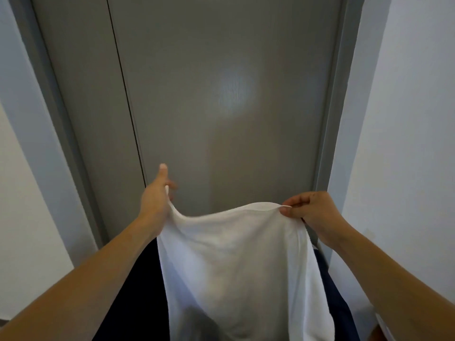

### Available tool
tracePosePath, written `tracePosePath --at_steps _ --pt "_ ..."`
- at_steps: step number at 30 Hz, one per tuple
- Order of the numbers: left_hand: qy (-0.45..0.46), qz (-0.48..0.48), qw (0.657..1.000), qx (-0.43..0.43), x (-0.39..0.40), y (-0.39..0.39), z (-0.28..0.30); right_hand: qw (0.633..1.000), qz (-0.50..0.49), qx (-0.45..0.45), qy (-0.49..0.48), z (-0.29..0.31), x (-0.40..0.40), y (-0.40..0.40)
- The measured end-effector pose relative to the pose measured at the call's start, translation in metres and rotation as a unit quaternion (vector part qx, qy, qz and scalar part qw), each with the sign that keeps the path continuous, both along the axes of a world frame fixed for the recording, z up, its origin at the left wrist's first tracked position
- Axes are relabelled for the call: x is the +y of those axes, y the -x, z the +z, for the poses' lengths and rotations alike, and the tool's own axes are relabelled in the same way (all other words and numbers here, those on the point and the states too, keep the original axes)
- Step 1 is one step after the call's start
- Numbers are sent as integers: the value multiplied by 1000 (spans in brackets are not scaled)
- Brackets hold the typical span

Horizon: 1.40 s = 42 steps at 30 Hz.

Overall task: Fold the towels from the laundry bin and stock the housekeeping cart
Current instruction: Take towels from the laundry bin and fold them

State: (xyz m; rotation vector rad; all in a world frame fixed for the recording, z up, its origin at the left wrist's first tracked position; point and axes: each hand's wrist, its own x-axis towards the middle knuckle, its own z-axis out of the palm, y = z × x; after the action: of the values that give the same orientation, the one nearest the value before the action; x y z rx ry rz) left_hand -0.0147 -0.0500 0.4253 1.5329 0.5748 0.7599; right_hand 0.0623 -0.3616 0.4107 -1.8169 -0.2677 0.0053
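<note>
A white towel hangs in the air in front of a grey door, held up by its top edge. The left hand pinches one upper corner, thumb raised and fingers curled behind the cloth; the right hand pinches the other corner between thumb and bent fingers. Held apart like this, the towel can drop open and hang flat, probably so its edges can be lined up for a first fold. The top edge sags a little between the hands. The towel's lower end runs off the bottom of the picture. Something dark lies behind it, too unclear to name, and neither bin nor cart shows.
</note>
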Motion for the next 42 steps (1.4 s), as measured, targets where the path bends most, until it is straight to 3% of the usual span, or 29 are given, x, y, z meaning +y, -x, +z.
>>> tracePosePath --at_steps 2,5,7,9,13,17,24,27,30,37,42 --pt "-142 -67 987 32 -26 7 1 1000 14 -7 0 1 12 5" --pt "-362 -202 898 145 -72 9 -3 999 41 -29 17 0 32 11" --pt "-450 -251 835 191 -97 8 -10 997 60 -48 11 -1 42 15" --pt "-465 -282 818 187 -106 1 -18 994 79 -69 18 -2 46 16" --pt "-384 -278 867 155 -98 -10 -26 979 84 -163 90 -16 45 15" --pt "-390 -270 866 159 -94 -13 -37 955 38 -264 127 -60 48 22" --pt "-317 -244 902 159 -88 -7 -36 937 66 -170 299 -138 52 31" --pt "-289 -219 918 158 -80 -7 -33 918 77 -106 375 -161 57 33" --pt "-261 -177 935 160 -67 -5 -35 890 71 -100 439 -172 47 28" --pt "-206 -86 961 160 -49 0 -40 876 13 -27 481 -202 -3 7" --pt "-165 -35 975 144 -29 -1 -40 910 7 45 412 -207 -39 0"
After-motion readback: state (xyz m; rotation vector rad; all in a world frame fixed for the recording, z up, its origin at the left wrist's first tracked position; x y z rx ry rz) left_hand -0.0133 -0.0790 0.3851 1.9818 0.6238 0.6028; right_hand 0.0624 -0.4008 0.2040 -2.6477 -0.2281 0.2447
